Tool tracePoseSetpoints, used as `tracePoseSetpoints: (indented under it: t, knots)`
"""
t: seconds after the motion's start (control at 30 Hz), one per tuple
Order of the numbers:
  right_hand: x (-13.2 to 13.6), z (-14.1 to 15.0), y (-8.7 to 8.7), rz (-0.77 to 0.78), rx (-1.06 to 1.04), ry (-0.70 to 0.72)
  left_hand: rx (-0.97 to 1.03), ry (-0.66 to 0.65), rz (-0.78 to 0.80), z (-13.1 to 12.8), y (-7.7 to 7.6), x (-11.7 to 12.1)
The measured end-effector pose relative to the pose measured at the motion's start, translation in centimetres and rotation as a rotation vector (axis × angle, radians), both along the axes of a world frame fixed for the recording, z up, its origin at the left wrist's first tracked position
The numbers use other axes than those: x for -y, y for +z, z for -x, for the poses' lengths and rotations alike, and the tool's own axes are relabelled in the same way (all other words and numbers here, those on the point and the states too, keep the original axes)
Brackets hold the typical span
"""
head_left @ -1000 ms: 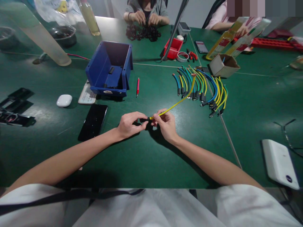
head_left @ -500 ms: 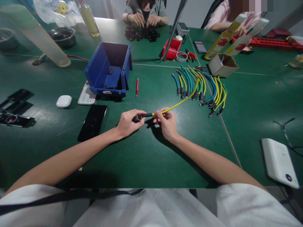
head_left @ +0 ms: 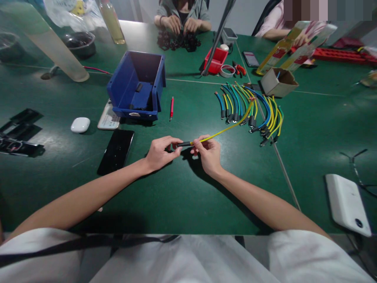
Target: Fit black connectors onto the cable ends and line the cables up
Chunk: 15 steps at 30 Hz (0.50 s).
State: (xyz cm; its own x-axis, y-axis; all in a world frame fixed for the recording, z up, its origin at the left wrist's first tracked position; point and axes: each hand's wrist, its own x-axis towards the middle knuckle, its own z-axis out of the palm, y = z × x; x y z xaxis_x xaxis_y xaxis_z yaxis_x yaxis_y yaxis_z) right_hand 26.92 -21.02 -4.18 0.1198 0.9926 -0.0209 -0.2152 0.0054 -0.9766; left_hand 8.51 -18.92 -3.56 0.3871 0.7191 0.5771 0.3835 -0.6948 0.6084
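Note:
A yellow cable [head_left: 224,131] with a black sleeve [head_left: 184,144] on its near end runs between my hands. My left hand [head_left: 163,152] pinches the sleeve's tip between thumb and fingertips. Just right of the sleeve, my right hand [head_left: 208,155] is closed on the yellow cable, thumb on top. The cable's far end rises to the right, over a row of short blue, green and yellow cables [head_left: 272,118]. Many of these have black sleeves and metal lugs at their near ends. My left fingertips hide the tip of the held cable.
A blue bin [head_left: 134,88] with small black pieces stands beyond my left hand, and a red pen [head_left: 171,109] lies beside it. A black phone [head_left: 116,152] is near my left forearm. A white device [head_left: 347,204] lies at right. Across the table, a person's hands [head_left: 181,25] handle dark parts.
Both hands keep the same grip on the cable, almost in place. The whole view has shifted very slightly.

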Motion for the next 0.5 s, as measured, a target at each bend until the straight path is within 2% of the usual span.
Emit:
tracePoseSetpoints:
  t: [0.5]
  knots:
    - [0.0, -0.01, 0.05, -0.001, 0.006, 0.002, -0.002, -0.007, 0.001, -0.01, 0.13, 0.04]
